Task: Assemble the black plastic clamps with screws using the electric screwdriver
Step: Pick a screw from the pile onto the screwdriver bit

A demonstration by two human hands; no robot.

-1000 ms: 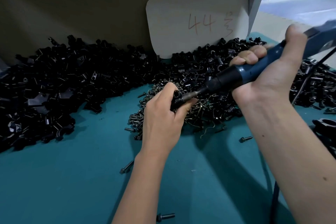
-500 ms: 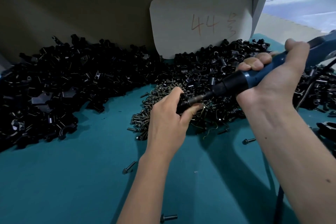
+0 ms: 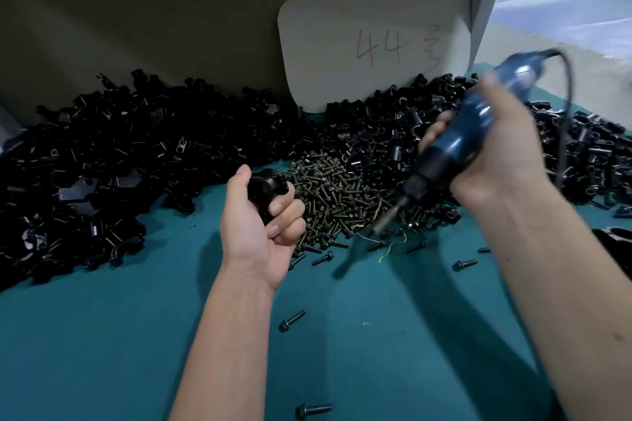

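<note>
Gripping black clamp (image 3: 265,190) in left hand (image 3: 261,219), screwdriver (image 3: 458,140) apart in right hand (image 3: 492,154)

We see open teal mat (image 3: 102,345) in front of us, crossed only by stray screws (image 3: 292,320); the screw heap (image 3: 342,195) sits between our hands; black clamp piles (image 3: 119,161) bank the far edge and left side; a card (image 3: 372,41) walls the back.
</note>
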